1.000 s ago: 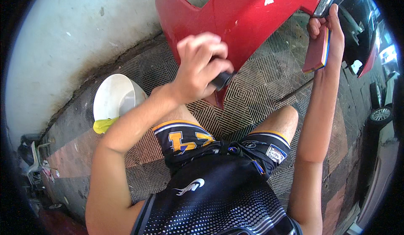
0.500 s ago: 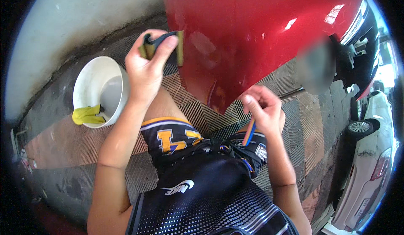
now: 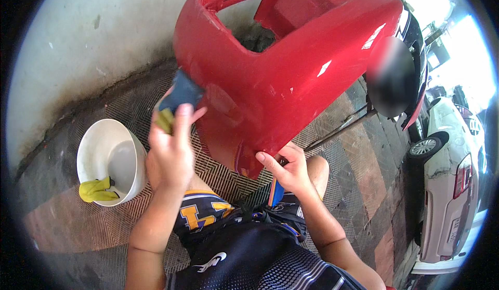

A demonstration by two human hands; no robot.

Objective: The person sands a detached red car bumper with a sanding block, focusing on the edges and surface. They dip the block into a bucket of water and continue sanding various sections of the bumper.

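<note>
My left hand (image 3: pixel 174 147) pinches a folded sheet that looks like sandpaper (image 3: pixel 182 91), dark grey on one face and olive-yellow on the other. It is raised beside the left side of a red car bumper (image 3: pixel 306 90), slightly blurred; whether the sheet touches the paint I cannot tell. The bumper is glossy, with a large opening near its top and a duller patch low on its left part. At its lower corner my right hand (image 3: pixel 291 170) has the edge between thumb and fingers; some fingertips are hidden.
Left of my legs stands a white bucket (image 3: pixel 138 173) with a yellow-green cloth (image 3: pixel 97 190) over its rim. A pale wall (image 3: pixel 99 40) rises behind it. A metal bar (image 3: pixel 340 130) runs under the bumper. At the right stand a white car (image 3: pixel 452 186) and a black car part (image 3: pixel 413 61).
My view has shifted, and more of the bumper's opening shows. My left hand has turned, so the sheet's dark face shows. My right thumb has come onto the bumper's lower edge.
</note>
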